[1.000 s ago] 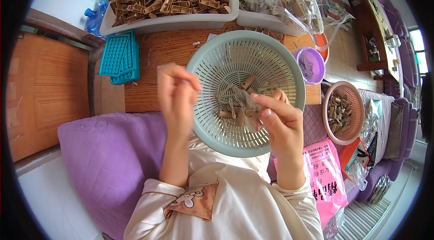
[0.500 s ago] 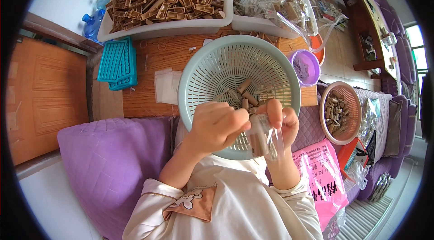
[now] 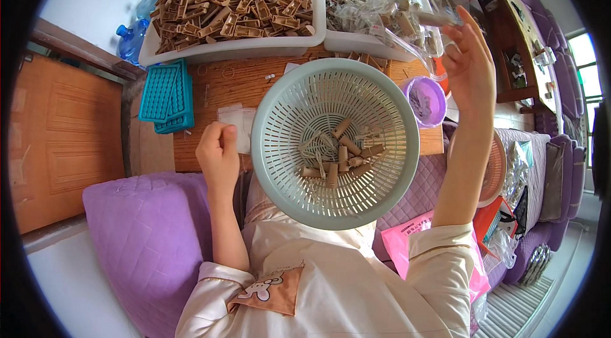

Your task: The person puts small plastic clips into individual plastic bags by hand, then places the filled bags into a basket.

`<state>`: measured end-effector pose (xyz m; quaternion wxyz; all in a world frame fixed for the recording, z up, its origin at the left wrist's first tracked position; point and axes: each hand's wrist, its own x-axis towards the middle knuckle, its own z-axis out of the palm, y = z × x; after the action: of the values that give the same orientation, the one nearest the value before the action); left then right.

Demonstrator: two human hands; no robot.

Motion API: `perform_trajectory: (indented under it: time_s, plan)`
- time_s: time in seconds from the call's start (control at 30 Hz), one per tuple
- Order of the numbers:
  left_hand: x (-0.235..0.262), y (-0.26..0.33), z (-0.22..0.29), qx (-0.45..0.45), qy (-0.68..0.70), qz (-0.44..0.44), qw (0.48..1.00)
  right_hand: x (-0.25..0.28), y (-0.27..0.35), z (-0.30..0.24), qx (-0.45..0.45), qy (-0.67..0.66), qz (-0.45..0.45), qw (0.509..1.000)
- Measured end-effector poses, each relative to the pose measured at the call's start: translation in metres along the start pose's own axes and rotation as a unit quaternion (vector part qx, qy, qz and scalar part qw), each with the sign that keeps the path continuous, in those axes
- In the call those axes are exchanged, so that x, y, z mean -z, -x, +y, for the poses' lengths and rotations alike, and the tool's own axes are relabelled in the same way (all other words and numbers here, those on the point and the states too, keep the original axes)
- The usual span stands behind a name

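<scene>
My right hand (image 3: 470, 61) is raised over the right side of a white tub (image 3: 375, 47). Its fingers are stretched apart, and a clear bag with a brown piece (image 3: 434, 18) lies just beyond the fingertips. My left hand (image 3: 219, 154) is closed at the table's near edge, beside a stack of small clear bags (image 3: 238, 123); whatever its fingers hold, if anything, is hidden. Between my arms, a grey-green colander (image 3: 273, 195) rests at my lap. Several brown tube-like pieces (image 3: 344, 158) and a clump of pale thin strips (image 3: 316, 145) lie in its bottom.
A large white tub (image 3: 223, 50) heaped with brown plastic parts stands at the back left. Teal trays (image 3: 167, 93) are stacked on the table's left. To the right are a purple cup (image 3: 425, 102), a pink basket (image 3: 495, 176) partly behind my forearm, and a pink bag (image 3: 407, 236).
Both hands have left the space over the colander. My right hand has swung up and right to the tub, no longer holding the filled clear bag; my left moved left toward the bag stack.
</scene>
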<state>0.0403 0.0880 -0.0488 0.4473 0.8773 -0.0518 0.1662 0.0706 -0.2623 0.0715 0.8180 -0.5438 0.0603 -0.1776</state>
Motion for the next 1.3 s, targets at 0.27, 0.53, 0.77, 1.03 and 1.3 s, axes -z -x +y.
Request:
perform_trajectory:
  time_s: [0.27, 0.53, 0.77, 1.03, 1.3]
  plan:
    - [0.002, 0.011, -0.069, 0.189, -0.292, -0.061, 0.935, -0.039, 0.060, 0.025, -0.129, 0.375, -0.265, 0.879]
    - [-0.011, 0.019, -0.094, 0.239, -0.168, -0.025, 0.956, -0.001, 0.076, 0.157, -0.069, 0.759, -0.395, 0.513]
    - [-0.009, 0.025, -0.107, 0.193, -0.153, -0.026, 0.969, -0.004, 0.068, 0.150, 0.046, 0.743, -0.369, 0.557]
    - [0.000, 0.024, -0.097, 0.314, 0.269, 0.010, 0.910, -0.026, 0.058, 0.100, -0.237, 0.296, -0.226, 0.897]
    - [-0.006, 0.033, 0.024, 0.302, 0.545, -0.212, 0.753, -0.049, 0.087, 0.088, -0.245, 0.116, -0.151, 0.951]
